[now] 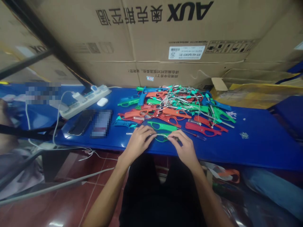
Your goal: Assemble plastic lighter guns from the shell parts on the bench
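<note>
My left hand (141, 138) is closed on a thin metal lighter tube (129, 133), whose end sticks out to the left. White wires (162, 135) span the gap between my hands, and the fingertips of my right hand (184, 145) pinch their other end. Just beyond the wires lies a green lighter shell half (163, 126) on the blue table (260, 138). A screwdriver (200, 137) with a clear handle rests to the right of it. Behind spreads a heap of red, orange, green and blue lighter shells (174, 112), tangled with metal tubes and pale wires.
Two phones (81, 122) lie on the left, beside a white power strip (86, 101) and a white earphone case (102, 101). Large cartons (146, 41) stand behind the table. An open yellow-lined box (251, 94) is at the back right. Another person's arm (7, 132) shows far left.
</note>
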The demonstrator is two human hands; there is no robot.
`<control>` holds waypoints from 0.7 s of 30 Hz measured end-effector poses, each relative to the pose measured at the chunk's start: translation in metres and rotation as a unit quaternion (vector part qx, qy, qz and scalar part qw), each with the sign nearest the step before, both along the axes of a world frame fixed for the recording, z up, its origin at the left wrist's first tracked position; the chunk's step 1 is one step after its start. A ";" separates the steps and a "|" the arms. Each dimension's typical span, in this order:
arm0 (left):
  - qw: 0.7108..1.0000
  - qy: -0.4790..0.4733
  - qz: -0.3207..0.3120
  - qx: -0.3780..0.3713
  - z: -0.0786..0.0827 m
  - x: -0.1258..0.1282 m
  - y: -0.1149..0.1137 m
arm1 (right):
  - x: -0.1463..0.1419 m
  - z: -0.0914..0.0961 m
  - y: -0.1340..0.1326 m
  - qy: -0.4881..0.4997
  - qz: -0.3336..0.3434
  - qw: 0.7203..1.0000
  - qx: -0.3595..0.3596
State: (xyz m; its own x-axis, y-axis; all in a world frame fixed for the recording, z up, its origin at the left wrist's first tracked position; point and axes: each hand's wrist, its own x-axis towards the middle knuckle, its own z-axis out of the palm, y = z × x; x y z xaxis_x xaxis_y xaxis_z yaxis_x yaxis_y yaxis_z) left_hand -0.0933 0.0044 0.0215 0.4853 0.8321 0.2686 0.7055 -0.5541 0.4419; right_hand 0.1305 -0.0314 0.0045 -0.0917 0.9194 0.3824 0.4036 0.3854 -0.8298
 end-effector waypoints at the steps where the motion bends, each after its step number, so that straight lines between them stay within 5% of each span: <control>1: 1.000 -0.008 0.005 -0.002 0.000 0.000 -0.001 | 0.000 0.000 0.000 -0.001 -0.003 1.000 -0.003; 21: 0.987 -0.069 0.144 0.007 -0.013 0.021 -0.003 | 0.000 -0.004 0.005 -0.047 0.037 0.998 0.007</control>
State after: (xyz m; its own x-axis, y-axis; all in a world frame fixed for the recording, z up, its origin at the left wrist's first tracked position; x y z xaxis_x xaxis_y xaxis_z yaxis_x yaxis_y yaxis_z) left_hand -0.0727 0.0017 0.0085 0.1878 0.9256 0.3287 0.7683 -0.3469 0.5379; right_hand 0.1310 -0.0269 0.0005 -0.1948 0.9033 0.3823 0.4505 0.4286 -0.7832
